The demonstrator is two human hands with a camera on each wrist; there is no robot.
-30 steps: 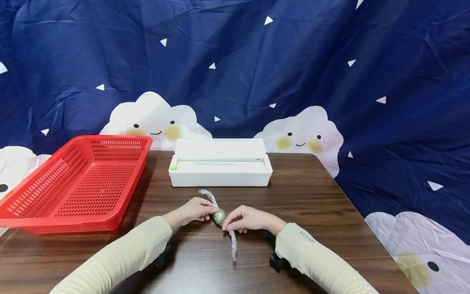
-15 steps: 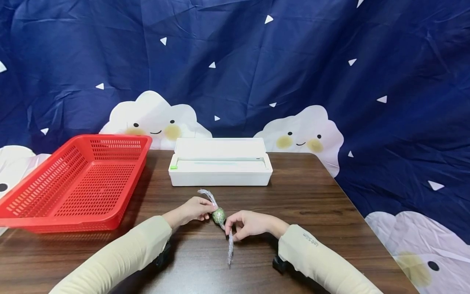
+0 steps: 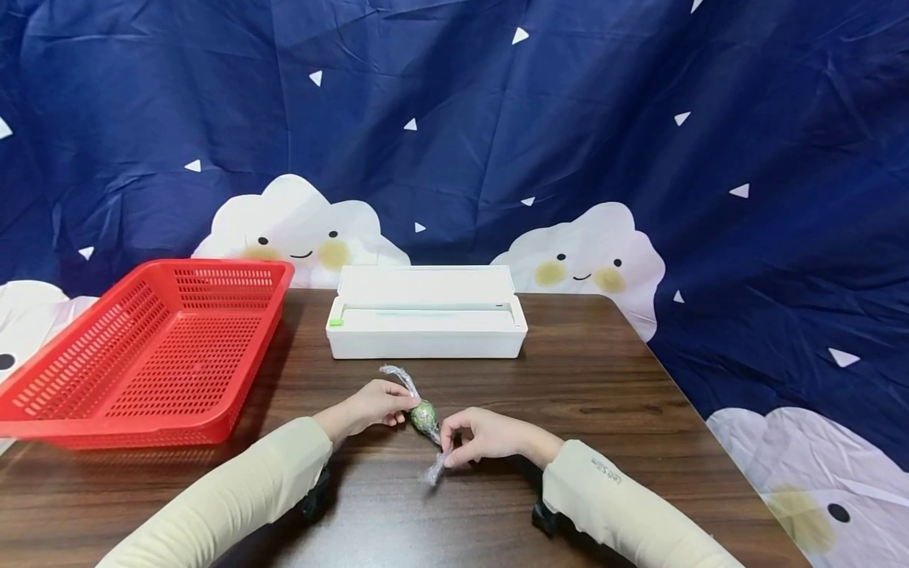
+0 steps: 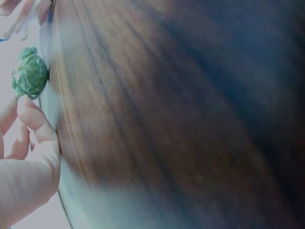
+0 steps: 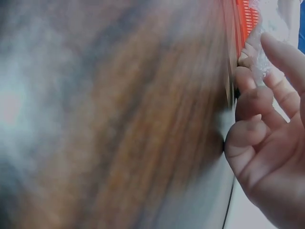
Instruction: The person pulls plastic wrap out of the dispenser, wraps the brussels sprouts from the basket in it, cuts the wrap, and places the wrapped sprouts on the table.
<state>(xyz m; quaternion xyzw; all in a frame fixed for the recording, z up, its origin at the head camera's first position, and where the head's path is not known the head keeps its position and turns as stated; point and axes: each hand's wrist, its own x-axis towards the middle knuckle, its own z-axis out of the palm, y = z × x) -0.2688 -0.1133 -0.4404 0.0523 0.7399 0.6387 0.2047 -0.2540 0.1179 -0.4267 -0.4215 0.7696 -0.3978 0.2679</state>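
A small round green bundle (image 3: 424,416) wrapped in clear cling film lies between my hands, a twisted film tail at each end. It looks green and wrinkled in the left wrist view, but the film hides just what is inside. Thumb and finger of my left hand (image 3: 379,404) pinch the film right beside the bundle, and the far tail (image 3: 401,377) sticks out beyond them. My right hand (image 3: 486,435) pinches the near tail (image 3: 435,469) between thumb and finger, a little apart from the green part. In the right wrist view, crumpled film (image 5: 262,62) shows between the fingers.
Behind the hands stands a white cling film dispenser box (image 3: 426,345) with its lid raised and a green tab at its left. A red perforated plastic basket (image 3: 220,422) sits at the left on the dark wooden table (image 3: 604,379). A blue cloud-print curtain (image 3: 454,118) hangs behind.
My right hand has shifted slightly right and toward me, away from the bundle, along the near tail. That tail's loose end has swung left. My left hand has stayed put.
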